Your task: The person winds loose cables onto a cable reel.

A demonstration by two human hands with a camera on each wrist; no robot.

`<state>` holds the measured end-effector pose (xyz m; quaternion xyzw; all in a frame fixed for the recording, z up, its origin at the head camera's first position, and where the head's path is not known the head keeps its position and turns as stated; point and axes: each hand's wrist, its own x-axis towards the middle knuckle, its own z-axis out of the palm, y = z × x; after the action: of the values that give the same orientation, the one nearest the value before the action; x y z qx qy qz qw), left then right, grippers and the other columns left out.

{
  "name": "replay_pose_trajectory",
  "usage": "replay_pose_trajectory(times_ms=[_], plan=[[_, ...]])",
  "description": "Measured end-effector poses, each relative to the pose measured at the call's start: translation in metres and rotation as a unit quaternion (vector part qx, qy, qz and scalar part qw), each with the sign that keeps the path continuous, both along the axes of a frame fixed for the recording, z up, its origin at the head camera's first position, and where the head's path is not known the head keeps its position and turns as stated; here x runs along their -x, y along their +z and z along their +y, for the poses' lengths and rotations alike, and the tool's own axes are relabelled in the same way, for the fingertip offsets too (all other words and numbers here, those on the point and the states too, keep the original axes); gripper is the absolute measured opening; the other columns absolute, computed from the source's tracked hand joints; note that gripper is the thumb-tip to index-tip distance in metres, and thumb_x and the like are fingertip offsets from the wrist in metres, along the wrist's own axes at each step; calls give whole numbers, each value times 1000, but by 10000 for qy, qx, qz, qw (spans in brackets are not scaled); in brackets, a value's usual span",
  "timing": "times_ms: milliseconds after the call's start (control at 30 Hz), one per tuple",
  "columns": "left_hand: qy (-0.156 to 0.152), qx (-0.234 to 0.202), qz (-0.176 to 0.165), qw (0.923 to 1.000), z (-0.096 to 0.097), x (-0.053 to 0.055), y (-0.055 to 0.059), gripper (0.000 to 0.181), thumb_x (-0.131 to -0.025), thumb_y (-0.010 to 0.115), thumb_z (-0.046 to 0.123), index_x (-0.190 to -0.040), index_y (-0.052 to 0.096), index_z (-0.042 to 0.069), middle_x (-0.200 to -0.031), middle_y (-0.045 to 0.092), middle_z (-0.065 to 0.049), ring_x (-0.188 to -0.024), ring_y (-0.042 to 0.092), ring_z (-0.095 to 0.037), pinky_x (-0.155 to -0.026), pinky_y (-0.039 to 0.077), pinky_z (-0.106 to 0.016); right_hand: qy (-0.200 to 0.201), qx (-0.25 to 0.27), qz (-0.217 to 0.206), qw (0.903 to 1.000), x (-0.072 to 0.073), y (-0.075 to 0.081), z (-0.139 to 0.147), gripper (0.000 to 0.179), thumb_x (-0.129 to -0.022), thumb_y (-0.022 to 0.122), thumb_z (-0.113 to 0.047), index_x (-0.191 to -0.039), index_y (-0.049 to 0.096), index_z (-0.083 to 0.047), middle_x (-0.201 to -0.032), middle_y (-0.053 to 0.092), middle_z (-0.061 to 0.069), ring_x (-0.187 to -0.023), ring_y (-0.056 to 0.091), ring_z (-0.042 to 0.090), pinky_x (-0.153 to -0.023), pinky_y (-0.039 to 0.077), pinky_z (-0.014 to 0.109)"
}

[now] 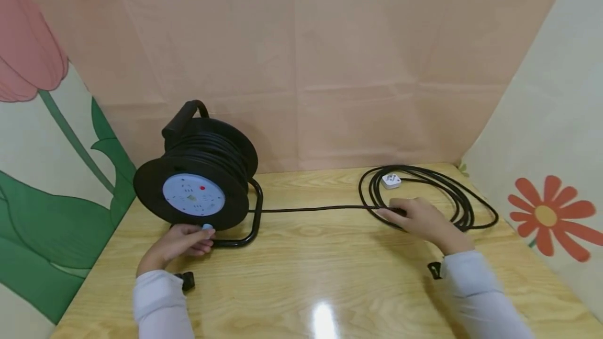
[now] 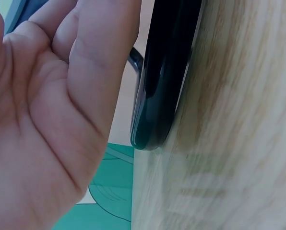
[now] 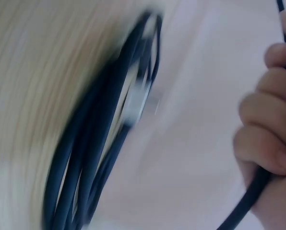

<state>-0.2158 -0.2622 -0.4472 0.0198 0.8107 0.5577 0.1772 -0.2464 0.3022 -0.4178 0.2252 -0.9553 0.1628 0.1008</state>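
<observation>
A black cable reel (image 1: 235, 164) with a pale blue socket face (image 1: 194, 195) stands at the left of the table, its disc tilted upward. My left hand (image 1: 181, 239) pinches the light blue winding knob (image 1: 207, 227) at the disc's lower rim; in the left wrist view the fingertips of this hand (image 2: 52, 96) are out of sight beside the black tube frame (image 2: 164, 72). On the right, my right hand (image 1: 421, 218) grips the black cable (image 3: 251, 196), fingers curled round it. From there the cable runs nearly straight left to the reel. Loose loops of cable (image 1: 464, 200) lie around this hand.
A white plug (image 1: 391, 181) lies inside the loops. Behind the wooden table (image 1: 301, 271) hangs a pinkish sheet (image 1: 301, 67), with flower-printed panels (image 1: 546, 216) on both sides. Black straps (image 1: 187, 280) hang at the wrists.
</observation>
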Motion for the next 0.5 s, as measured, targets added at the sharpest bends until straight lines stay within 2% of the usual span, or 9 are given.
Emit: replay_pose_trajectory(times_ms=[67,133,200,267,400,500], plan=[[41,11,19,10000,-1,0,-1,50,-89,62,36,-108,61,-10,-95,68,-18,-83,64,-23,-72,57,-30,-481,-243,569,9969,0,3,28,43,-83,58,-59,-60,41,-27,-48,30,-10,-42,28,8,-40,25,27],[63,27,32,10000,-3,0,-2,50,-89,62,36,-108,61,-11,-95,68,-18,-83,64,-23,-72,57,-30,-944,-428,941,9902,-2,7,54,46,-77,63,-62,-55,42,-28,-46,33,-9,-41,29,10,-38,22,28],[80,28,45,10000,-4,0,-3,51,-89,61,36,-107,60,-11,-94,68,-18,-82,64,-23,-71,57,-30,-1338,-465,1009,9848,-5,11,78,43,-72,66,-64,-53,50,-29,-46,41,-10,-43,34,11,-36,23,28],[111,32,43,9999,-6,0,-5,51,-89,62,36,-107,61,-11,-94,68,-18,-82,64,-23,-71,57,-30,-1586,-393,822,9831,-9,13,95,39,-70,68,-65,-56,59,-29,-48,48,-8,-45,39,13,-36,27,30],[114,40,86,9999,-7,0,-6,51,-89,62,37,-107,61,-11,-95,68,-18,-82,64,-24,-71,57,-30,-1627,-267,746,9835,-10,9,108,44,-70,67,-65,-53,55,-26,-49,46,-6,-49,38,15,-42,27,31],[158,56,103,9998,-7,0,-4,51,-88,62,37,-107,61,-11,-95,68,-18,-83,64,-23,-72,57,-30,-1548,-325,980,9825,-9,8,102,48,-72,66,-65,-51,47,-25,-51,39,-3,-55,34,19,-52,24,36]])
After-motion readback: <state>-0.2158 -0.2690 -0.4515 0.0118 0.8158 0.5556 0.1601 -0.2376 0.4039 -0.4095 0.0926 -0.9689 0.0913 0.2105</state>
